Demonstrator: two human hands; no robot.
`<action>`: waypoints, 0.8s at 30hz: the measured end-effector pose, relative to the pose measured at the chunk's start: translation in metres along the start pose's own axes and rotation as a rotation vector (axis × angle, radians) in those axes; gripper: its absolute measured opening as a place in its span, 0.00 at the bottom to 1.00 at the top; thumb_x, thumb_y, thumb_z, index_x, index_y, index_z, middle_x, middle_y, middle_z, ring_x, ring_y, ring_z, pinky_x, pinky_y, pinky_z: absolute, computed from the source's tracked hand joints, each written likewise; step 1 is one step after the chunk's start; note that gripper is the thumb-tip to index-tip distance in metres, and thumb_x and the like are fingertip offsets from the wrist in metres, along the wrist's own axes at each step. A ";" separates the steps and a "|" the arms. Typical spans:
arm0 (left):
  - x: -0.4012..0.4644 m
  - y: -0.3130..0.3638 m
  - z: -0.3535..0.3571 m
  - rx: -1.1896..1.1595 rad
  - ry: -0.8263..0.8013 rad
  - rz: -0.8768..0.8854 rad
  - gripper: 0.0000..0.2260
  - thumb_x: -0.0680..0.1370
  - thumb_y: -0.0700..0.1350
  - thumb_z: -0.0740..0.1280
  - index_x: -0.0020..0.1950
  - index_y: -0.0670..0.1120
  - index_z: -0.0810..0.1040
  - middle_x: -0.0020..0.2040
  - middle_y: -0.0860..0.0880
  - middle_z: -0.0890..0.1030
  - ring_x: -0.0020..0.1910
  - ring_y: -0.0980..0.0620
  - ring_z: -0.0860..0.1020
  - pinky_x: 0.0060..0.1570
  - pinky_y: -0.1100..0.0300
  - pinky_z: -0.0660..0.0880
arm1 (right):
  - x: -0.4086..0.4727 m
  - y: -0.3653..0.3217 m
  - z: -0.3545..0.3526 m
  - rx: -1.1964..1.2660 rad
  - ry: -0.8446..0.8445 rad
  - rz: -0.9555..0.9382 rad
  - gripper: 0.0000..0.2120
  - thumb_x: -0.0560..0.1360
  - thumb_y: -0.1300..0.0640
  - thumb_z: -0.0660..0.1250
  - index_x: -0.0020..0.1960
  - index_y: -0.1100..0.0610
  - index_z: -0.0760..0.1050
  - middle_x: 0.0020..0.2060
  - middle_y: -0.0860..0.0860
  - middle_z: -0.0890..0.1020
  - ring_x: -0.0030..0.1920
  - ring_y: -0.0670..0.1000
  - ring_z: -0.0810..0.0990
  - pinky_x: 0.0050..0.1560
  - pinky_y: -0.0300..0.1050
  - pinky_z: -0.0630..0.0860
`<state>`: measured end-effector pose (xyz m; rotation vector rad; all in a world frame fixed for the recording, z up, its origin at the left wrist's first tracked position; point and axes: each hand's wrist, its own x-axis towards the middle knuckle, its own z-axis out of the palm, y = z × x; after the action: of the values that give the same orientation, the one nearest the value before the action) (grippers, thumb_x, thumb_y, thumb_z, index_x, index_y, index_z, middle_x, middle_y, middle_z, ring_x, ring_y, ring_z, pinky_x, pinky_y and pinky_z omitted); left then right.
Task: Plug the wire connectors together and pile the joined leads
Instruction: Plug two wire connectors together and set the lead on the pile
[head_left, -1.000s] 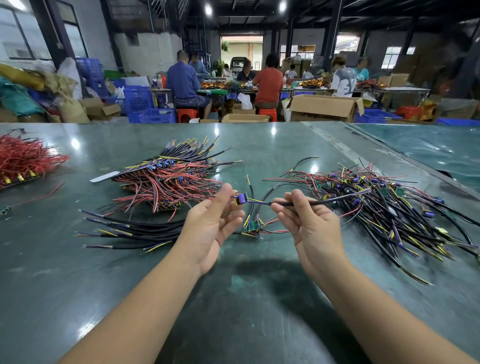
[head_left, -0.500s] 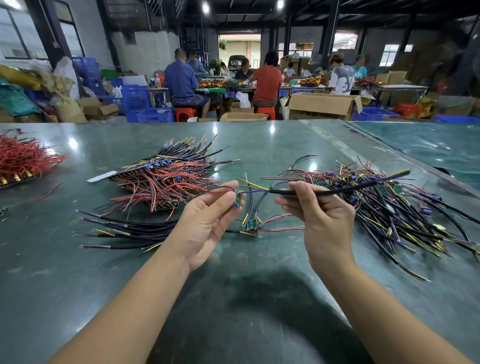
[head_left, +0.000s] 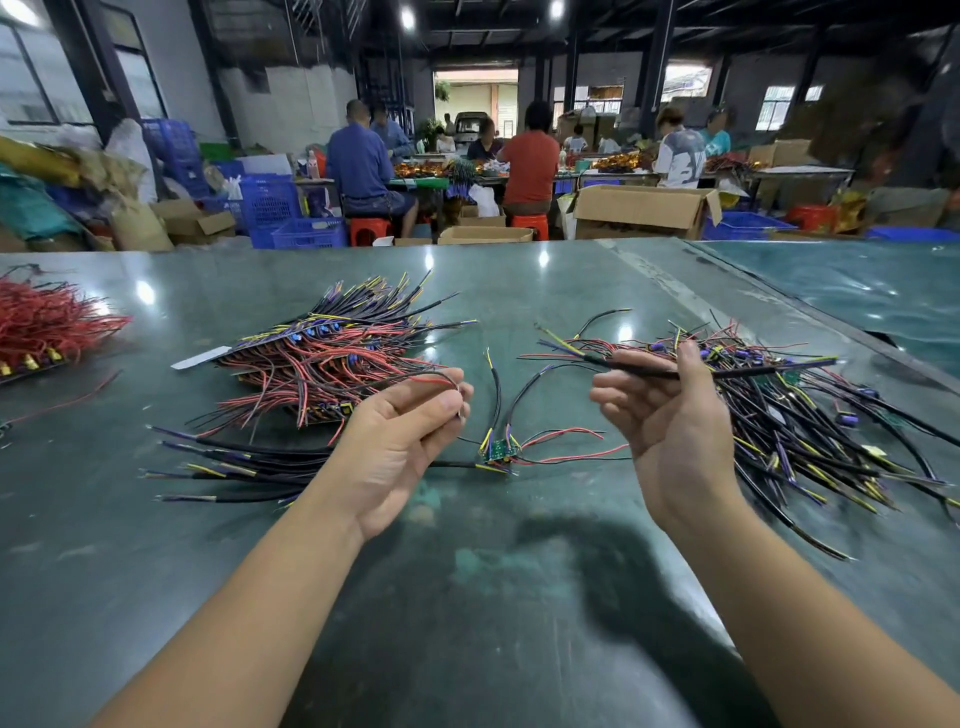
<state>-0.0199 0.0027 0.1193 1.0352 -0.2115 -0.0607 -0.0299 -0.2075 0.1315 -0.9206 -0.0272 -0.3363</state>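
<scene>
The right hand (head_left: 670, 415) pinches a black sheathed lead (head_left: 691, 370) level above the counter (head_left: 519, 597), its yellow and purple cores pointing toward the middle. The left hand (head_left: 410, 431) curls its fingers round thin red and black wires (head_left: 431, 378); whether a connector sits at its fingertips I cannot tell. The two held ends are apart, so this pair reads as not yet plugged. Between the hands a small green board (head_left: 500, 451) with leads lies on the counter. A neat stack of joined leads (head_left: 332, 358) toward the far left suggests much work done; the loose tangle (head_left: 810, 426) by the right edge and the black leads (head_left: 244, 467) near the left forearm look still to do.
</scene>
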 end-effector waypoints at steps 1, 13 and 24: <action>0.001 -0.002 0.000 0.024 0.035 0.004 0.08 0.65 0.38 0.70 0.42 0.44 0.85 0.40 0.48 0.83 0.37 0.57 0.80 0.40 0.67 0.78 | 0.001 0.002 -0.001 -0.001 -0.023 0.054 0.22 0.82 0.51 0.50 0.46 0.63 0.78 0.30 0.56 0.83 0.30 0.50 0.82 0.31 0.35 0.77; 0.001 -0.011 0.004 0.123 0.151 -0.041 0.09 0.64 0.39 0.72 0.43 0.44 0.77 0.32 0.54 0.80 0.30 0.62 0.77 0.33 0.70 0.75 | 0.027 -0.008 -0.022 -0.156 0.234 0.321 0.08 0.80 0.62 0.57 0.56 0.66 0.70 0.50 0.64 0.77 0.43 0.56 0.82 0.27 0.34 0.77; -0.004 -0.028 0.017 0.143 0.140 -0.056 0.11 0.67 0.47 0.71 0.39 0.38 0.80 0.35 0.43 0.82 0.32 0.53 0.82 0.32 0.67 0.77 | -0.030 0.041 0.023 -0.572 -0.446 0.042 0.07 0.71 0.66 0.72 0.44 0.55 0.82 0.35 0.47 0.84 0.37 0.43 0.80 0.41 0.35 0.76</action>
<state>-0.0256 -0.0251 0.1029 1.1829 -0.0599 -0.0241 -0.0431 -0.1587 0.1091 -1.5488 -0.3345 -0.0889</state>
